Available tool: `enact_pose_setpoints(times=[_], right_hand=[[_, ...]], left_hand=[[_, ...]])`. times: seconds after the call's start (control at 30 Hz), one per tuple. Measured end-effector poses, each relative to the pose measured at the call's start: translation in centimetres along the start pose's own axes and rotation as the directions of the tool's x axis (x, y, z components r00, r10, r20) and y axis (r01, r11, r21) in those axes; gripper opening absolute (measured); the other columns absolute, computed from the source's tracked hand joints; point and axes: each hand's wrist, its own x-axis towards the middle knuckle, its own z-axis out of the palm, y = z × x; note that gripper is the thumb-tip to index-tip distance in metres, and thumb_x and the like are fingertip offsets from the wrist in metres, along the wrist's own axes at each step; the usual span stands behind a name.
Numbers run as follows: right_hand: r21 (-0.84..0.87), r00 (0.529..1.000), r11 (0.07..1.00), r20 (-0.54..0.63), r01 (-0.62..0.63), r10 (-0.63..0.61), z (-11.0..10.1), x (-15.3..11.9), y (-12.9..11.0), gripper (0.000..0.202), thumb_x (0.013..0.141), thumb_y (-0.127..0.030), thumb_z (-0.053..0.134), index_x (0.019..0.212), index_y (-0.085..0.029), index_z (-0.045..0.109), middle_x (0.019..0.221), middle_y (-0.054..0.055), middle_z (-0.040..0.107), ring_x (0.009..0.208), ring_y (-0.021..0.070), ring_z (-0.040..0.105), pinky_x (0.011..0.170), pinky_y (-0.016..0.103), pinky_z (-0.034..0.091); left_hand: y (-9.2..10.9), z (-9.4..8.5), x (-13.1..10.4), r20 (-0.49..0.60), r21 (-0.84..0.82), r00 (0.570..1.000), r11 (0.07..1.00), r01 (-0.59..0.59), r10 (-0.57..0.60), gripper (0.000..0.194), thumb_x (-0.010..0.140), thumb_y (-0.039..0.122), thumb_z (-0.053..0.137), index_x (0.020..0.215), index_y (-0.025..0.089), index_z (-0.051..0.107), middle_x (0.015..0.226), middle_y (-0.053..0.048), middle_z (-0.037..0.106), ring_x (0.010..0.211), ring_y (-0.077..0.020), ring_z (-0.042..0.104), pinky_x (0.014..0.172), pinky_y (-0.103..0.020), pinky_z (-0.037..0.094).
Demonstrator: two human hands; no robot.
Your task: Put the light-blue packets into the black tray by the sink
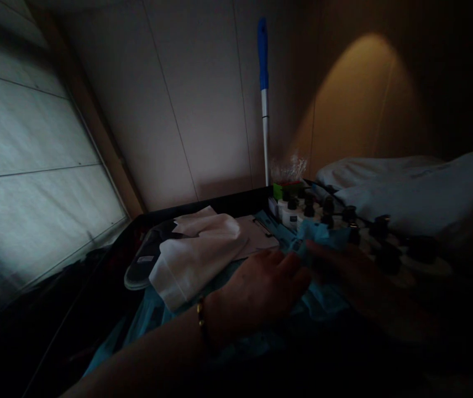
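Observation:
The scene is dim. My left hand, with a thin bracelet on the wrist, lies palm down on a light blue cloth spread over a cart top. My right hand comes in from the right and pinches a raised fold of the same blue cloth near its far edge. A folded white towel lies just left of my left hand, apart from it.
Several small white bottles with dark caps stand in rows behind the cloth. A blue-and-white pole leans on the wall. White bedding is at right. A dark slipper and paper sheet lie near the towel.

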Motion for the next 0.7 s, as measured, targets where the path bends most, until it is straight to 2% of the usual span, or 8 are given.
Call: enact_pose_setpoints(times=[0.1,0.17,0.27,0.33,0.4,0.5,0.57,0.7], right_hand=[[-0.163,0.999,0.987,-0.049,0.012,-0.02,-1.1,0.0,0.4,0.054,0.077,-0.068,0.055,0.052,-0.02,0.048,0.052,0.0,0.05,0.052,0.0138,0.047,0.053,0.027,0.037],[-0.367,0.998,0.93,-0.052,0.007,-0.028,-1.5,-0.1,1.1,0.052,0.076,-0.068,0.05,0.055,-0.021,0.052,0.049,0.001,0.051,0.05,0.0158,0.049,0.051,0.029,0.036],[-0.562,0.998,0.826,-0.007,0.047,-0.062,-1.4,-0.1,1.9,0.044,0.073,-0.058,0.047,0.08,-0.019,0.066,0.052,0.001,0.057,0.045,0.0183,0.049,0.046,0.03,0.033],[-0.526,0.994,0.845,0.0,0.092,-0.108,-0.8,-0.1,1.7,0.041,0.076,-0.056,0.046,0.081,-0.02,0.065,0.057,0.001,0.059,0.047,0.018,0.052,0.047,0.03,0.035],[-0.422,0.981,0.894,-0.053,0.149,-0.188,-0.3,-0.1,0.8,0.042,0.082,-0.056,0.045,0.062,-0.022,0.058,0.059,0.001,0.058,0.063,0.0193,0.059,0.059,0.029,0.043],[-0.325,0.931,0.916,-0.194,0.235,-0.308,0.0,-0.4,-1.0,0.046,0.086,-0.053,0.047,0.051,-0.023,0.05,0.059,0.002,0.058,0.085,0.0219,0.062,0.074,0.029,0.044],[-0.32,0.935,0.922,-0.204,0.217,-0.29,-0.3,-0.8,-1.9,0.045,0.087,-0.052,0.047,0.051,-0.024,0.05,0.061,0.002,0.059,0.078,0.0213,0.061,0.071,0.03,0.044],[-0.401,0.96,0.908,-0.183,0.123,-0.211,-1.9,-2.3,-2.1,0.049,0.084,-0.06,0.047,0.051,-0.024,0.049,0.063,0.002,0.058,0.071,0.0209,0.057,0.076,0.034,0.041]], left_hand=[[0.8,0.3,-2.8,0.134,0.099,0.987,0.992,0.078,-0.091,0.017,0.092,0.011,0.04,0.083,0.017,0.054,0.076,-0.001,0.058,0.059,-0.0141,0.049,0.052,-0.029,0.035],[0.9,0.9,-5.2,0.305,0.135,0.942,0.986,0.103,-0.14,0.017,0.086,0.005,0.043,0.081,0.017,0.056,0.075,-0.002,0.061,0.058,-0.0147,0.053,0.05,-0.029,0.035],[0.1,1.3,-6.9,0.488,0.004,0.864,0.99,0.139,-0.123,0.018,0.082,0.003,0.047,0.083,0.018,0.058,0.078,0.0,0.065,0.06,-0.0134,0.058,0.05,-0.027,0.036],[-0.7,1.1,-5.6,0.472,-0.067,0.867,0.974,0.217,-0.161,0.017,0.085,0.006,0.047,0.085,0.018,0.058,0.079,0.002,0.065,0.061,-0.0122,0.059,0.051,-0.025,0.037],[-1.1,1.5,-2.6,0.398,-0.1,0.901,0.969,0.228,-0.171,0.017,0.088,0.009,0.045,0.092,0.018,0.058,0.083,0.001,0.065,0.067,-0.0127,0.061,0.054,-0.025,0.041],[-0.9,4.3,2.5,0.346,-0.138,0.938,0.99,0.033,0.017,0.024,0.091,0.014,0.043,0.111,0.02,0.056,0.096,-0.003,0.065,0.077,-0.0153,0.063,0.052,-0.025,0.043],[-0.4,7.1,4.8,0.365,-0.127,0.922,0.988,-0.088,0.129,0.025,0.094,0.019,0.041,0.113,0.022,0.057,0.095,-0.003,0.065,0.076,-0.017,0.063,0.045,-0.025,0.039],[-0.1,9.7,5.7,0.354,-0.12,0.916,0.98,-0.157,0.19,0.022,0.095,0.019,0.041,0.102,0.02,0.061,0.094,-0.003,0.064,0.072,-0.0157,0.063,0.039,-0.025,0.029]])
